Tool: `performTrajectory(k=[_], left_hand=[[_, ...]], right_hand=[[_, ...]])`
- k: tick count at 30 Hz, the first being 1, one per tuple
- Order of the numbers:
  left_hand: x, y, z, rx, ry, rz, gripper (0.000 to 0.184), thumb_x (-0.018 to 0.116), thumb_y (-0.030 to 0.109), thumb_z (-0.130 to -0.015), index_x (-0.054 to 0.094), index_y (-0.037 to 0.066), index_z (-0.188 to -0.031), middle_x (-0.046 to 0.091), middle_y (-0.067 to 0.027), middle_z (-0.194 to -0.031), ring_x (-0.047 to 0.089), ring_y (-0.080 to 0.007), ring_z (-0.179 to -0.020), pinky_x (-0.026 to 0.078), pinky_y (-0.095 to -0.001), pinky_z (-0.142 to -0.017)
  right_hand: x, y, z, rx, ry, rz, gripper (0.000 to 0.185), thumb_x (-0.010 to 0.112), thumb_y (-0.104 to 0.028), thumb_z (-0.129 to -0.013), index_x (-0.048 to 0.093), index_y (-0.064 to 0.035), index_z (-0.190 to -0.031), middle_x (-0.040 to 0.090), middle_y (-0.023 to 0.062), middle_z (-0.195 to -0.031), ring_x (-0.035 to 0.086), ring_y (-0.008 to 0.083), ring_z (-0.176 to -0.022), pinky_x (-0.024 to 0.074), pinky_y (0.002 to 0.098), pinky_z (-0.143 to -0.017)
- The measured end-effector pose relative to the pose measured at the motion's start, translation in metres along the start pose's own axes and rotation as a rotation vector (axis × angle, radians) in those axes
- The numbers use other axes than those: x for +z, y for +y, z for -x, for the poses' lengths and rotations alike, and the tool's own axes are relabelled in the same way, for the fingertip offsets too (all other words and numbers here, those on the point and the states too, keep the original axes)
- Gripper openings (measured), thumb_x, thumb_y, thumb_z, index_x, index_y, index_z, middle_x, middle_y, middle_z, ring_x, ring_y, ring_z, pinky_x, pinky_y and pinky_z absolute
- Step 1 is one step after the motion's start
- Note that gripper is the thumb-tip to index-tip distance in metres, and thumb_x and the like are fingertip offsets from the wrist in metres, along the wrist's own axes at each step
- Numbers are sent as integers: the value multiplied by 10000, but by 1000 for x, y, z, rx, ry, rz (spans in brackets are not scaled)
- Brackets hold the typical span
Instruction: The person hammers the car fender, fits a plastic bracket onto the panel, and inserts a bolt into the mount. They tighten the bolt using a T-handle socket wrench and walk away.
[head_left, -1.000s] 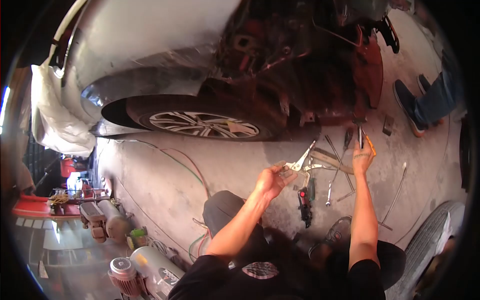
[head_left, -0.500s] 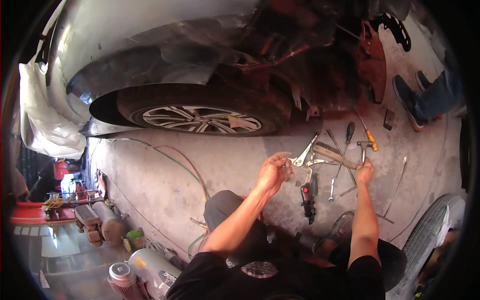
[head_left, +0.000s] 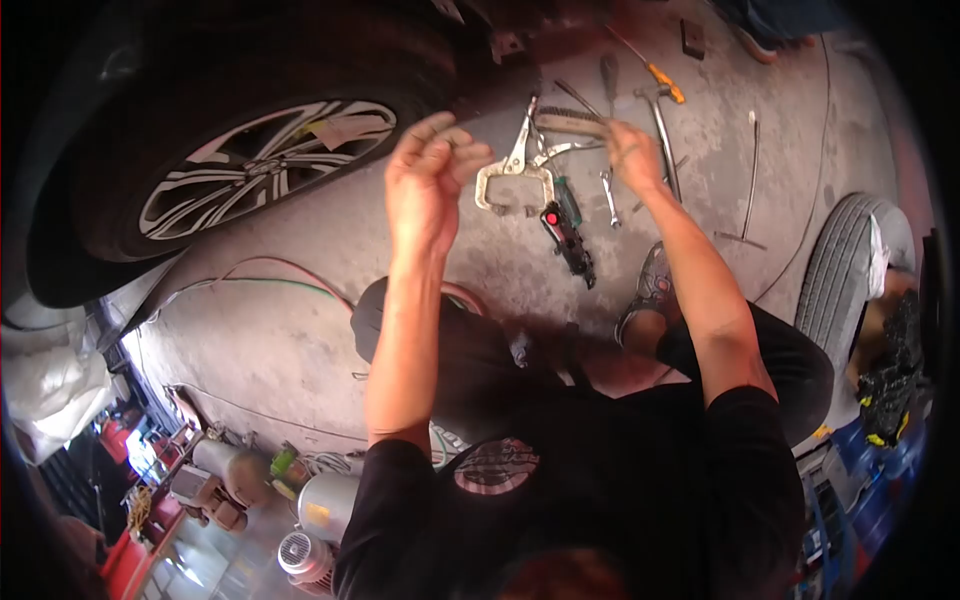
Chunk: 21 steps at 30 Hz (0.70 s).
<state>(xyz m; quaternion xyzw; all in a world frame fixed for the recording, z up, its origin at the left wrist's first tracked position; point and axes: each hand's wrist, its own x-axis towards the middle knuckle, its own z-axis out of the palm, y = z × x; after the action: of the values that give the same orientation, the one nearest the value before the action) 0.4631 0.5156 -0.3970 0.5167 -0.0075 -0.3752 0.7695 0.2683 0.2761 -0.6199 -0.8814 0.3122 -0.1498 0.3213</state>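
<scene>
My left hand (head_left: 430,180) is raised between the car wheel and the locking C-clamp (head_left: 517,160), its fingers loosely bent and apart with nothing in them. My right hand (head_left: 636,158) has its fingers closed at the handle end of a long brush (head_left: 572,121). Just right of that hand a hammer (head_left: 664,135) lies on the floor. Around the brush are a screwdriver with an orange handle (head_left: 666,84), a small wrench (head_left: 609,197), a green-handled tool (head_left: 568,200) and a black tool with a red button (head_left: 567,245).
A car wheel (head_left: 270,168) stands at upper left. A T-shaped bar (head_left: 752,180) and a loose tire (head_left: 838,265) lie to the right. Hoses (head_left: 285,268) cross the floor on the left, above a compressor (head_left: 325,500). Part of another person's shoe (head_left: 757,45) shows at the top.
My right hand has let go of the hammer and moved left onto the brush. My left hand has come away from the clamp and opened. The view has swung and tilted down.
</scene>
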Motion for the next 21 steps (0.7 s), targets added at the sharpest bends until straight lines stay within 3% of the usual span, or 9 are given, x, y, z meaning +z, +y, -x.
performTrajectory(k=[1, 4, 6, 10, 11, 13, 16, 19, 21], left_hand=[[-22, -30, -3, -129, 107, -13, 259, 438, -29, -1007, 532, -86, -1241, 660, -167, -965, 721, -323, -835, 628, -419, -817], [-77, -117, -2, -375, 229, -23, 281, 432, -12, -979, 562, -59, -1223, 648, -146, -932, 703, -289, -765, 638, -433, -729], [-92, -147, 11, -458, 215, -139, 303, 454, 0, -982, 551, -74, -1259, 640, -146, -965, 691, -297, -822, 624, -432, -767], [-96, -156, 0, -476, 145, -302, 303, 467, -4, -951, 587, -69, -1222, 651, -133, -938, 678, -266, -766, 616, -391, -706], [-97, -157, -1, -472, 137, -328, 299, 469, -4, -945, 598, -66, -1207, 654, -129, -926, 677, -259, -752, 611, -381, -687], [-95, -156, -6, -432, 157, -374, 257, 498, 26, -944, 640, -61, -1139, 650, -108, -859, 650, -223, -680, 571, -345, -613], [-86, -149, -7, -365, 139, -598, 222, 543, 83, -947, 688, -55, -1043, 619, -68, -751, 590, -169, -583, 498, -309, -526], [-72, -137, 2, -354, 64, -656, 251, 601, 167, -959, 710, -56, -996, 580, -33, -681, 520, -132, -522, 445, -294, -488], [-60, -121, 10, -301, 4, -627, 296, 645, 229, -962, 717, -56, -995, 583, -25, -674, 499, -113, -527, 431, -290, -496]], right_hand=[[4, -21, 9, -108, -51, 4, 203, 623, -163, -921, 681, -24, -1057, 714, 205, -995, 674, 421, -945, 526, 498, -820], [19, -49, 36, 45, -299, -24, 265, 644, -250, -936, 682, -58, -1114, 724, 206, -966, 679, 433, -949, 542, 510, -803], [19, -76, 73, 98, -430, 45, 386, 672, -313, -931, 636, -82, -1238, 713, 219, -1008, 682, 433, -939, 545, 514, -795], [33, -108, 131, 170, -510, 297, 630, 722, -411, -906, 497, -141, -1429, 664, 262, -1108, 687, 466, -901, 549, 540, -793], [41, -108, 145, 235, -532, 290, 771, 760, -410, -879, 385, -171, -1510, 606, 259, -1149, 677, 483, -891, 545, 553, -788], [47, -111, 159, 276, -524, 282, 797, 750, -325, -887, 347, -139, -1548, 549, 259, -1256, 683, 444, -911, 546, 522, -795], [52, -109, 166, 303, -315, 112, 767, 774, -216, -857, 409, -107, -1522, 597, 237, -1245, 708, 375, -896, 559, 460, -793], [26, -112, 140, 570, -427, -535, 714, 791, -188, -844, 494, -60, -1480, 626, 182, -1167, 688, 296, -969, 556, 393, -865], [-1, -128, 120, 512, -351, -707, 666, 802, -147, -836, 551, -7, -1436, 634, 142, -1174, 661, 227, -1004, 541, 349, -894]])
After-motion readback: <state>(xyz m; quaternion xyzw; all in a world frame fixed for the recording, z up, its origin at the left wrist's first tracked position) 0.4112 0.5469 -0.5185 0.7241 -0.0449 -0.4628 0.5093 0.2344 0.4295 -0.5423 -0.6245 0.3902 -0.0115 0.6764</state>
